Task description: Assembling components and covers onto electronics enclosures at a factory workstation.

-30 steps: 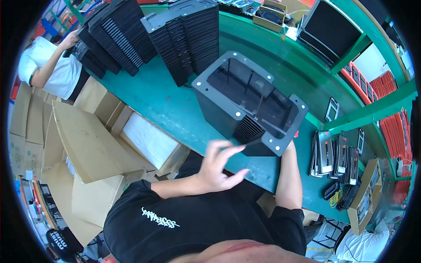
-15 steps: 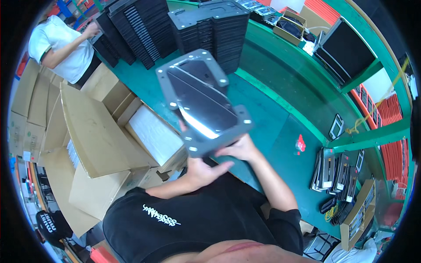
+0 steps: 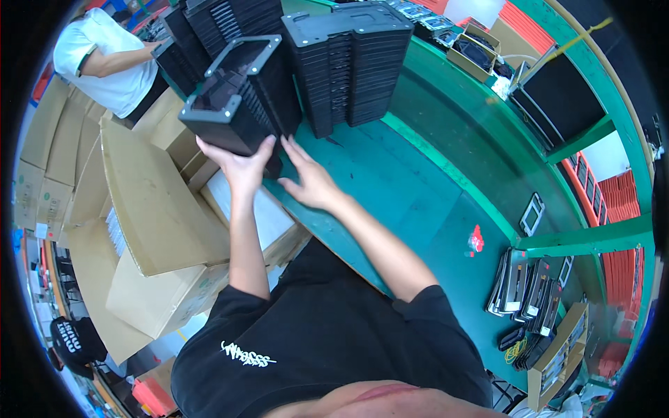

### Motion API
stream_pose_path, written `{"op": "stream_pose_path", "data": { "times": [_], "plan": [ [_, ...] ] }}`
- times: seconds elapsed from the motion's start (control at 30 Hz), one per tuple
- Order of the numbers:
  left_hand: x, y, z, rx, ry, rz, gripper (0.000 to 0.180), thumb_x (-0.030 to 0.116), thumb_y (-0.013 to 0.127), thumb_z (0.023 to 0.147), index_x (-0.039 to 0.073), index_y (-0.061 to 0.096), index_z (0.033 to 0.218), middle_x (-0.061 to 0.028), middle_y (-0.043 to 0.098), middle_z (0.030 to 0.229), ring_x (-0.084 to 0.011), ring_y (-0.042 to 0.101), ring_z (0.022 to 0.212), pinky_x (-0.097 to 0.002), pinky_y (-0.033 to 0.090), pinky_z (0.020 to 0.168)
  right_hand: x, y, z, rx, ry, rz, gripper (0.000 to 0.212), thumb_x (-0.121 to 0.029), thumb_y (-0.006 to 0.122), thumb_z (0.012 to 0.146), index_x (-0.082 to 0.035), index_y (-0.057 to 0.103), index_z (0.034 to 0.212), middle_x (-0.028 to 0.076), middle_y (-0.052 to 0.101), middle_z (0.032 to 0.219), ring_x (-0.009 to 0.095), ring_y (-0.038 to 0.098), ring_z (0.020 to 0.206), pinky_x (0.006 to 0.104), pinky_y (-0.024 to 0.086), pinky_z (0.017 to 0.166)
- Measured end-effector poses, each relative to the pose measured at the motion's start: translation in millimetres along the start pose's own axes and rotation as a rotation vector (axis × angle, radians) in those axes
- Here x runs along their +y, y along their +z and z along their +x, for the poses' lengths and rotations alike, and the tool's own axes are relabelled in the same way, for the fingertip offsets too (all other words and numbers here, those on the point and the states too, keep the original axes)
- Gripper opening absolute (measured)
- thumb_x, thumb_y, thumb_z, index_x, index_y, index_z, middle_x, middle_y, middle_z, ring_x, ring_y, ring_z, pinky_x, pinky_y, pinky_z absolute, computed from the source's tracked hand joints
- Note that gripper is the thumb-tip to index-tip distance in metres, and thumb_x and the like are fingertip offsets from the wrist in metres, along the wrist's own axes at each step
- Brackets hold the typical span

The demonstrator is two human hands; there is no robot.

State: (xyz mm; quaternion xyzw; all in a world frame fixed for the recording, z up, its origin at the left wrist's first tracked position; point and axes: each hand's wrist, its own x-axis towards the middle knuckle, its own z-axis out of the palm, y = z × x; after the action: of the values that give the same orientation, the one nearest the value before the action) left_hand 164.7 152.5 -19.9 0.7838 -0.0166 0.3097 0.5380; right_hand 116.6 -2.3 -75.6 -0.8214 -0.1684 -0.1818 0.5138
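A stack of black plastic frames (image 3: 268, 94), topped by a grey-edged frame with a dark inner area, stands at the back left of the green bench. My left hand (image 3: 238, 167) is against the near side of this stack, its thumb and fingers spread along the lower edge. Beside its near right corner, my right hand (image 3: 311, 182) has its fingers apart and stretched toward the stack; whether the fingertips touch it I cannot tell. Just right of it rises another tall stack of black frames (image 3: 348, 70). More black stacks (image 3: 223, 24) stand behind.
An open cardboard box (image 3: 164, 202) with white packing inside stands at the left. A person in a white shirt (image 3: 108, 66) works beyond it. Along the right lie black frame-like pieces (image 3: 536, 292), a red scrap (image 3: 476, 238), a shallow carton (image 3: 557, 355) and a green rail (image 3: 592, 237).
Both hands held a grey-edged frame with a glossy dark panel close to me. Now they have moved forward and left to the stack, and that frame is out of their grasp.
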Motion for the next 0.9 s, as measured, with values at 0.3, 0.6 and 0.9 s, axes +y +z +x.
{"op": "stream_pose_path", "data": {
  "times": [0.3,0.6,0.9],
  "plan": [
    [-90,10,122,-0.420,-0.009,-0.413,0.138,0.014,0.091,0.073,0.006,-0.015,0.162,-0.0192,0.025,0.163,-0.0300,0.036,0.145,-0.0394,0.032,0.119,-11,-62,-59,-0.243,0.216,0.332,0.016,-0.009,0.067,0.096,0.000,0.074,0.107,0.009,0.076,0.092,0.014,0.071,0.083,0.0289,0.054,0.076],
    [-72,58,129,-0.524,-0.080,-0.432,0.147,0.019,0.089,0.077,0.009,-0.034,0.157,-0.0179,0.012,0.171,-0.0293,0.029,0.152,-0.0396,0.029,0.122,2,-60,-60,-0.188,0.216,0.430,0.012,-0.010,0.069,0.094,-0.001,0.075,0.101,0.005,0.073,0.080,0.010,0.065,0.070,0.0287,0.050,0.065],
    [-26,36,160,-0.544,0.031,-0.265,0.124,0.023,0.082,0.087,0.005,-0.013,0.165,-0.0201,0.018,0.169,-0.0291,0.029,0.152,-0.0405,0.030,0.122,5,-68,-59,-0.200,0.283,0.394,0.013,-0.004,0.062,0.100,0.002,0.073,0.099,0.006,0.072,0.082,0.010,0.068,0.071,0.0256,0.052,0.065]
  ]
}}
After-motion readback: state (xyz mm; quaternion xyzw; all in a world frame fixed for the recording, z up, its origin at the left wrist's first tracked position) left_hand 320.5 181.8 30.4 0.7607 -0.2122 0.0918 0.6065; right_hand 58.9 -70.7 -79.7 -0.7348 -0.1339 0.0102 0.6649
